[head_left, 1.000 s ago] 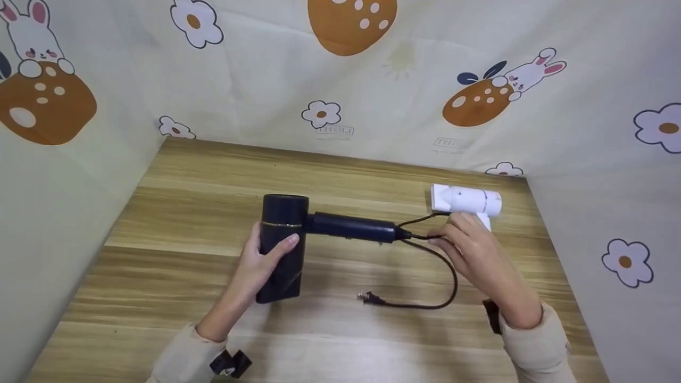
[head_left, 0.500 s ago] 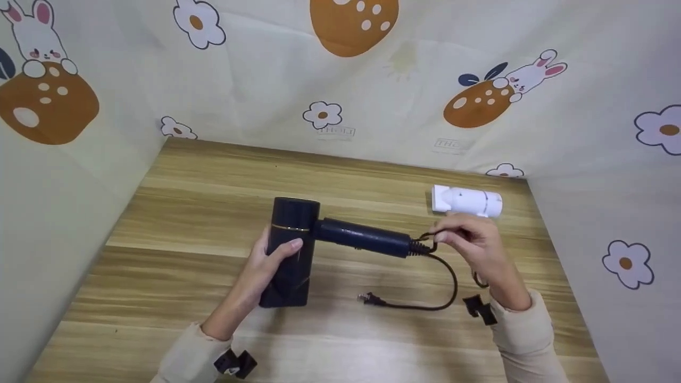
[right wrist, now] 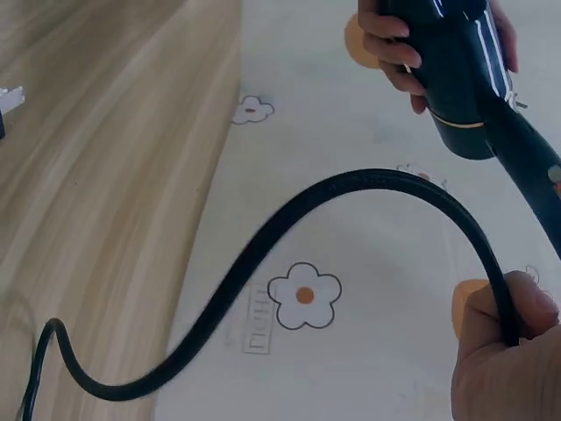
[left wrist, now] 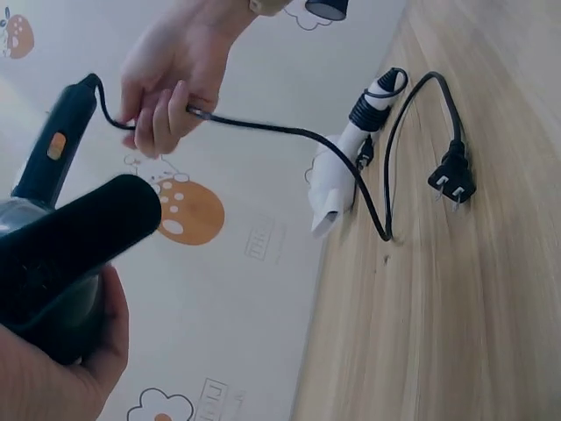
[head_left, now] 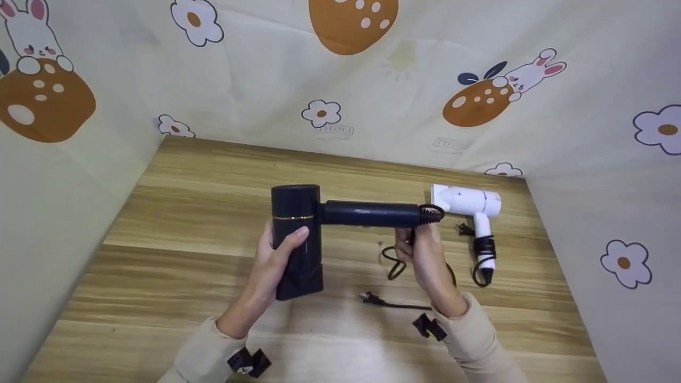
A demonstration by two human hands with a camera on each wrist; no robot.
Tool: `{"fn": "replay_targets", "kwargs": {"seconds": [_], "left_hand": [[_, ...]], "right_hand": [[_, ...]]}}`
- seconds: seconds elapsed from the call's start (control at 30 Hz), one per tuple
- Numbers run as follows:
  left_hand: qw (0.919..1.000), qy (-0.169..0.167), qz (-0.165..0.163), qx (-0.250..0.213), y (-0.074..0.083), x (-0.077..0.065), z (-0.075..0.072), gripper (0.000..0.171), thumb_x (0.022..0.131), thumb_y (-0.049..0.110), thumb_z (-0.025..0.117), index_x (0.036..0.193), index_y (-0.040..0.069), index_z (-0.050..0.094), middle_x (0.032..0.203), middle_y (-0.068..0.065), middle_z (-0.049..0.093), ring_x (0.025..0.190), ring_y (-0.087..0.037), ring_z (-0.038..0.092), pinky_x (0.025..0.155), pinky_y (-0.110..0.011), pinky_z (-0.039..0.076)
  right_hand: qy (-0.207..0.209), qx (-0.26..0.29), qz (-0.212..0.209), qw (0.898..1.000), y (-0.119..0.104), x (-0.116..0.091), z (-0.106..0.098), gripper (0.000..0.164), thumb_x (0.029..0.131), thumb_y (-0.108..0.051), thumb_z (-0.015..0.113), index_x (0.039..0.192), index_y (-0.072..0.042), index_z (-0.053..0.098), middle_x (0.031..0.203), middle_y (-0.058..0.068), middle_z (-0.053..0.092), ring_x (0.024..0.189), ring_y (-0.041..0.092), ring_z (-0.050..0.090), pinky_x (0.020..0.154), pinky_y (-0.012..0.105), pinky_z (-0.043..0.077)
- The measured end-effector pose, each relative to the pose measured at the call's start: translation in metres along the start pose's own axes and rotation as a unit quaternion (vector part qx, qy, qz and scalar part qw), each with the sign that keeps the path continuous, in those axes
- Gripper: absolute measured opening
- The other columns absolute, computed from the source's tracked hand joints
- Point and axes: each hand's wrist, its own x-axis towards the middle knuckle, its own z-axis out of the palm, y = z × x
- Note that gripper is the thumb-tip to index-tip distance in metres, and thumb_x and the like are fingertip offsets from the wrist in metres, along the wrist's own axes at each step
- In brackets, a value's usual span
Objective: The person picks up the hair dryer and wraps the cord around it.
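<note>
A dark blue hair dryer (head_left: 298,250) with a gold ring is held above the table, its handle (head_left: 372,214) pointing right. My left hand (head_left: 274,260) grips the barrel, thumb across the front. Below the handle's end, my right hand (head_left: 428,258) holds the black cord (left wrist: 289,132) in curled fingers, as the left wrist view shows. The cord bends over at the handle's end. From the right hand it droops to the table, where its two-pin plug (head_left: 371,299) lies. In the right wrist view the cord (right wrist: 263,246) arcs away from the right hand (right wrist: 517,351).
A white hair dryer (head_left: 468,201) lies at the right back of the wooden table (head_left: 186,213), its black cord (head_left: 484,247) wound round the handle. Patterned cloth walls (head_left: 266,69) stand behind and at both sides.
My right hand has moved left and under the handle's end, drawing the cord round it. The dark dryer has shifted slightly right and its handle has levelled. The white dryer's handle has come into view.
</note>
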Motion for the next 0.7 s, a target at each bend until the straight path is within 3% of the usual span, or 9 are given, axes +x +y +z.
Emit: {"fn": "replay_targets", "kwargs": {"seconds": [0.07,0.13,0.2,0.3,0.4,0.5,0.53,0.6,0.7], "left_hand": [[0.9998,0.009,0.012,0.014,0.000,0.001,0.003,0.045,0.085,0.016,0.059,0.124,0.009,0.039,0.095,-0.007,0.058,0.079,-0.019,0.061,0.070,-0.034,0.054],[0.9991,0.017,0.026,0.029,0.000,0.002,0.004,0.047,0.084,0.015,0.062,0.125,0.009,0.039,0.099,-0.008,0.058,0.083,-0.020,0.061,0.074,-0.034,0.053],[0.9978,0.026,0.042,0.044,0.000,0.004,0.004,0.049,0.083,0.014,0.064,0.126,0.009,0.039,0.102,-0.009,0.057,0.086,-0.021,0.060,0.078,-0.035,0.052],[0.9953,0.035,0.062,0.065,0.000,0.005,0.001,0.051,0.083,0.013,0.065,0.127,0.009,0.039,0.105,-0.010,0.057,0.089,-0.022,0.060,0.080,-0.035,0.051],[0.9931,0.041,0.073,0.082,0.000,0.006,-0.003,0.052,0.082,0.012,0.066,0.127,0.009,0.039,0.106,-0.010,0.057,0.089,-0.021,0.060,0.080,-0.034,0.051],[0.9911,0.044,0.077,0.099,-0.001,0.007,-0.006,0.051,0.082,0.011,0.066,0.126,0.008,0.041,0.104,-0.010,0.058,0.087,-0.021,0.061,0.078,-0.034,0.052],[0.9905,0.043,0.078,0.105,-0.001,0.008,-0.008,0.051,0.082,0.011,0.066,0.126,0.008,0.041,0.104,-0.011,0.058,0.086,-0.020,0.061,0.077,-0.034,0.052],[0.9895,0.037,0.077,0.116,-0.002,0.009,-0.009,0.051,0.081,0.011,0.067,0.125,0.008,0.042,0.103,-0.011,0.059,0.085,-0.020,0.061,0.076,-0.034,0.053],[0.9893,0.020,0.071,0.126,-0.003,0.010,-0.011,0.051,0.081,0.012,0.067,0.126,0.009,0.042,0.102,-0.012,0.059,0.085,-0.021,0.061,0.075,-0.035,0.053]], "right_hand": [[-0.032,-0.094,0.004,0.995,0.003,-0.002,0.004,0.031,0.102,-0.025,0.029,0.088,-0.004,0.047,0.058,0.000,0.040,0.042,0.005,0.031,0.037,0.018,0.025],[-0.067,-0.209,-0.017,0.975,0.004,-0.004,0.006,0.024,0.101,-0.015,0.032,0.098,-0.002,0.052,0.060,0.003,0.045,0.045,0.008,0.038,0.039,0.019,0.033],[-0.082,-0.328,-0.067,0.939,0.003,-0.007,0.005,0.020,0.099,-0.010,0.037,0.105,-0.003,0.054,0.067,0.004,0.052,0.053,0.008,0.046,0.047,0.021,0.041],[-0.075,-0.451,-0.149,0.877,0.000,-0.011,0.000,0.016,0.096,-0.011,0.047,0.100,-0.005,0.061,0.068,0.003,0.058,0.056,0.008,0.049,0.051,0.021,0.045],[-0.062,-0.522,-0.230,0.819,-0.005,-0.013,-0.008,0.010,0.091,-0.013,0.057,0.090,-0.007,0.065,0.064,-0.001,0.060,0.051,0.004,0.047,0.047,0.018,0.042],[-0.059,-0.537,-0.306,0.784,-0.009,-0.015,-0.016,0.006,0.086,-0.011,0.063,0.086,-0.007,0.067,0.064,0.000,0.063,0.049,0.004,0.050,0.047,0.017,0.043],[-0.055,-0.538,-0.325,0.776,-0.011,-0.014,-0.019,0.004,0.085,-0.011,0.065,0.086,-0.008,0.068,0.064,-0.001,0.063,0.050,0.005,0.050,0.048,0.018,0.043],[-0.048,-0.526,-0.355,0.771,-0.014,-0.013,-0.024,0.005,0.082,-0.010,0.068,0.086,-0.008,0.069,0.068,-0.001,0.065,0.053,0.005,0.052,0.050,0.018,0.045],[-0.039,-0.487,-0.378,0.786,-0.018,-0.010,-0.029,0.009,0.078,-0.006,0.071,0.086,-0.009,0.069,0.069,-0.003,0.063,0.055,0.003,0.050,0.051,0.016,0.042]]}}
